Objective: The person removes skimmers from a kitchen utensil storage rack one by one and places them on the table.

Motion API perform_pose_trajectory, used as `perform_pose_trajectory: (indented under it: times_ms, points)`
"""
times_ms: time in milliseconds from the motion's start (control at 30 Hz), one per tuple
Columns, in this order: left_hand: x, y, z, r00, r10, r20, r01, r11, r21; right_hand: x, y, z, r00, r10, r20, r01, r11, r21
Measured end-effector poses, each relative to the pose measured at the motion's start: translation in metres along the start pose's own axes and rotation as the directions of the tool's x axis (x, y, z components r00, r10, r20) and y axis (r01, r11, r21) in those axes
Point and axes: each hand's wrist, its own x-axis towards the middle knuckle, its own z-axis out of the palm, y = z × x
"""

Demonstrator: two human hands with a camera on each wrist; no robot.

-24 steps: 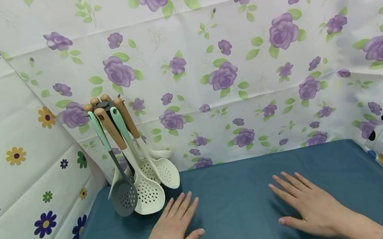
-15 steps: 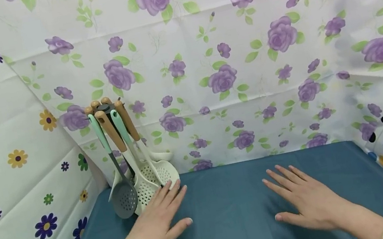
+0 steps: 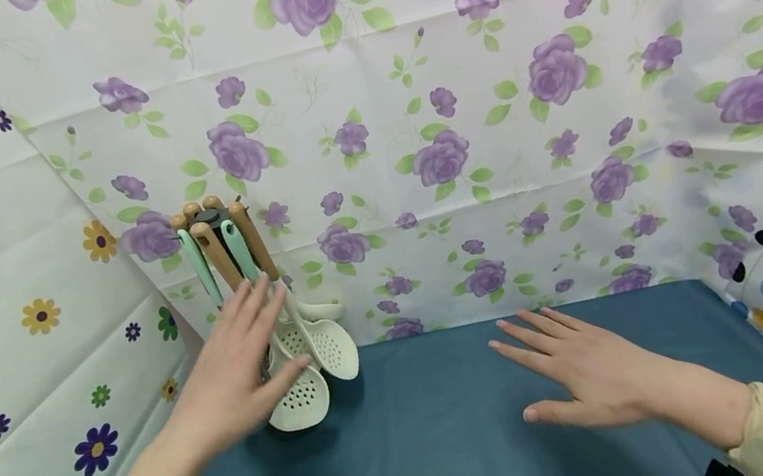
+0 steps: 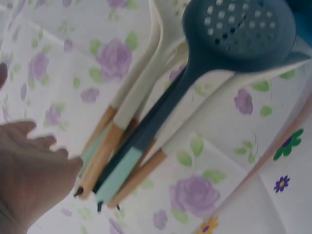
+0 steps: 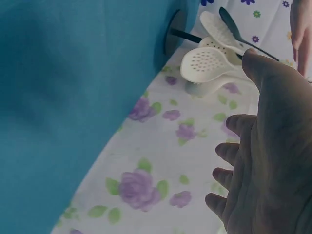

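Observation:
A rotating-style stand (image 3: 213, 216) at the back left carries several hanging kitchen utensils with wooden or mint-green handles. Among them are a white slotted turner (image 3: 299, 402) and a white skimmer (image 3: 334, 349). My left hand (image 3: 233, 372), fingers extended, is in front of the utensils and holds nothing; in the head view it hides the grey skimmer. That grey skimmer (image 4: 239, 36) shows large in the left wrist view, its mint handle (image 4: 119, 175) to the right of the hand. Over the table's right half, my right hand (image 3: 593, 371) hovers with spread fingers, holding nothing.
A dark blue cloth covers the table (image 3: 417, 451). Floral sheeting (image 3: 404, 99) rises behind it, with patterned sheets at left and right. In the right wrist view, the stand's round black base (image 5: 174, 31) rests on the cloth.
My left hand has moved up and left, from beside the utensils to in front of them. The right hand has shifted slightly left and up. The utensils hang as before.

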Motion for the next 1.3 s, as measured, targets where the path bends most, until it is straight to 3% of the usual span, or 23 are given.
perform_pose_trajectory:
  times_ms: [100, 200, 267, 333, 433, 567, 733, 933, 1133, 1300]
  points:
    - [0.007, -0.007, -0.015, 0.99, -0.046, -0.131, 0.04, 0.998, -0.045, 0.01, -0.004, -0.012, 1.0, -0.024, 0.008, 0.025, 0.999, -0.024]
    - [0.017, -0.015, -0.028, 0.96, -0.127, -0.249, 0.091, 0.985, -0.148, 0.019, -0.01, -0.022, 0.999, -0.039, 0.02, 0.039, 0.999, -0.037]
    - [0.024, -0.019, -0.036, 0.936, -0.221, -0.273, 0.155, 0.957, -0.243, 0.025, -0.014, -0.029, 0.998, -0.049, 0.029, 0.05, 0.998, -0.041]
    - [0.031, -0.024, -0.043, 0.912, -0.325, -0.251, 0.23, 0.911, -0.343, 0.033, -0.019, -0.035, 0.997, -0.062, 0.038, 0.063, 0.997, -0.041]
    - [0.042, -0.029, -0.052, 0.868, -0.471, -0.159, 0.366, 0.821, -0.438, 0.045, -0.025, -0.043, 0.996, -0.085, 0.039, 0.087, 0.995, -0.049]
    - [0.059, -0.037, -0.057, 0.826, -0.557, -0.08, 0.452, 0.742, -0.496, 0.059, -0.034, -0.051, 0.993, -0.107, 0.047, 0.11, 0.991, -0.07]
    - [0.076, -0.046, -0.059, 0.802, -0.594, -0.056, 0.462, 0.678, -0.571, 0.073, -0.046, -0.057, 0.989, -0.127, 0.078, 0.134, 0.987, -0.09]
    - [0.083, -0.055, -0.058, 0.791, -0.612, -0.017, 0.458, 0.61, -0.646, 0.082, -0.055, -0.06, 0.983, -0.158, 0.089, 0.167, 0.981, -0.102]
    - [0.086, -0.056, -0.057, 0.775, -0.632, -0.005, 0.484, 0.598, -0.638, 0.084, -0.057, -0.06, 0.981, -0.167, 0.103, 0.178, 0.977, -0.116]
    - [0.087, -0.056, -0.053, 0.772, -0.634, -0.029, 0.459, 0.589, -0.665, 0.085, -0.058, -0.058, 0.979, -0.173, 0.109, 0.186, 0.976, -0.114]
